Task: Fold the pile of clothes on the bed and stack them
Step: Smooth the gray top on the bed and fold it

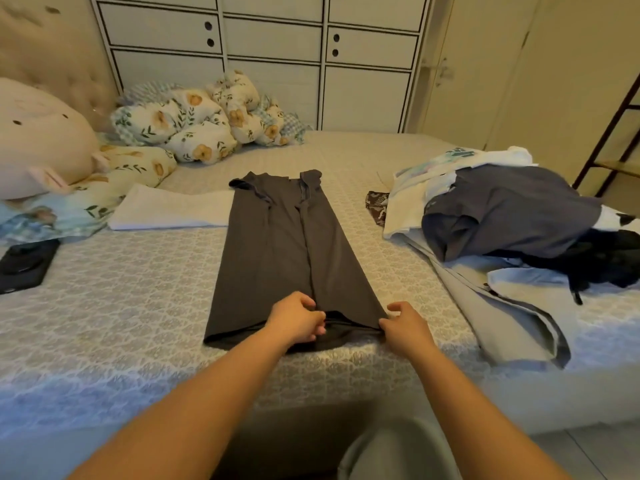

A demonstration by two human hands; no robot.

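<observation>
- dark grey garment lies flat mid-bed, both sides folded in to a long strip; collar end far, hem near
- left hand at hem centre, fingers curled, pinching the fabric
- right hand at near right hem corner, thumb and fingers pinching the edge
- unfolded clothes pile right of the garment, apart from it
- folded white cloth touching strip's far left; black phone far left
</observation>
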